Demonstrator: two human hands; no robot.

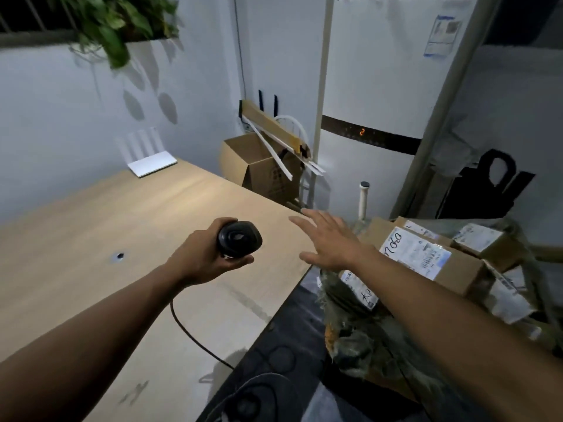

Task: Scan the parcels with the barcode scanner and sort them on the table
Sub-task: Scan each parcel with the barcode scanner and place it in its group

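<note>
Above the tabletop (91, 233), the left hand (201, 260) grips the scanner (239, 239), ready to scan. The right hand (329, 242) is spread, likely reaching for a parcel (426, 257).

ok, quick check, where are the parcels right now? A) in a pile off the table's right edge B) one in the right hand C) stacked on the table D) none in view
A: the labelled parcels sit in a pile past the right edge of the table; the right hand is spread open and holds nothing, and the left hand grips the barcode scanner.
</note>
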